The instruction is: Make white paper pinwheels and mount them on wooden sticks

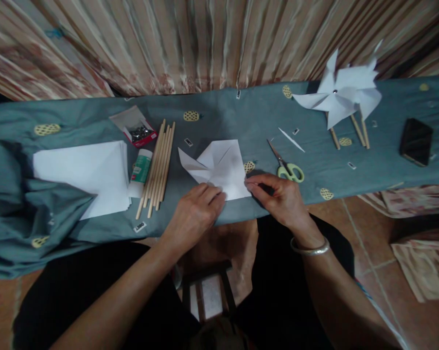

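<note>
Folded paper (219, 167) at the desk's (241, 121) near edge, bare cloth behind; left hand (193, 214) flat on its corner; right hand (277, 197) pinching its right edge.

From my feed I see a long bench (241, 112) running across the view, draped in a grey-blue cloth (18, 228) printed with small yellow lattice motifs; the cloth bunches into folds at the left end. Behind the bench hangs a pleated curtain (190, 43) in striped beige and reddish brown with a satin sheen. Below, the floor (354, 218) is terracotta tile with pale grout lines. A dark stool frame (208, 287) stands underneath. The light is dim and soft.
</note>
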`<state>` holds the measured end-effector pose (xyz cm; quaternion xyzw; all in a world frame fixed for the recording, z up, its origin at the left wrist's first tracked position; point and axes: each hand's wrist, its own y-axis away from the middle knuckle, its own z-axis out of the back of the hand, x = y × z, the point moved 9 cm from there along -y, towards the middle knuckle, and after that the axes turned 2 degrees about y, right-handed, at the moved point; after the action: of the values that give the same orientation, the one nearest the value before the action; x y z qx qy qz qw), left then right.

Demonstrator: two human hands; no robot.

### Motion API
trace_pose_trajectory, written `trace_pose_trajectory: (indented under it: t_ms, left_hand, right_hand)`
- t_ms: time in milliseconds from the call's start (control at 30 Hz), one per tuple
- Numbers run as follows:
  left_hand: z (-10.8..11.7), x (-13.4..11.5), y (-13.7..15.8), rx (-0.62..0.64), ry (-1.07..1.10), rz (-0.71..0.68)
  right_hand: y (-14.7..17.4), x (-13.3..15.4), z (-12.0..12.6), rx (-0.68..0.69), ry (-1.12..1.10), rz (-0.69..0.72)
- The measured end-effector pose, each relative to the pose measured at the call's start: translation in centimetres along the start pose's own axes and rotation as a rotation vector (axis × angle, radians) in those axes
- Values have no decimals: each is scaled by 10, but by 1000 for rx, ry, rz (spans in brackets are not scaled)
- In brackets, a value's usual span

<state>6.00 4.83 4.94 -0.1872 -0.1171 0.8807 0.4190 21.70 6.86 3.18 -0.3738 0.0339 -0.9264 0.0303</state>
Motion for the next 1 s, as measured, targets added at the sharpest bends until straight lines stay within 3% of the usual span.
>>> trace_pose_trajectory:
  t_ms: [233,467,600,1000]
  left_hand:
    - [4,5,3,-48,72,40]
    - [7,6,9,-59,225,76]
    - [7,4,13,-52,241,78]
    - [5,8,16,-58,254,148]
  right_hand:
    - [-2,1,9,-83,-110,80]
    - [-3,10,-10,78,-421,87]
    - [-5,9,-18,87,-491,70]
    - [-11,15,-26,8,-278,95]
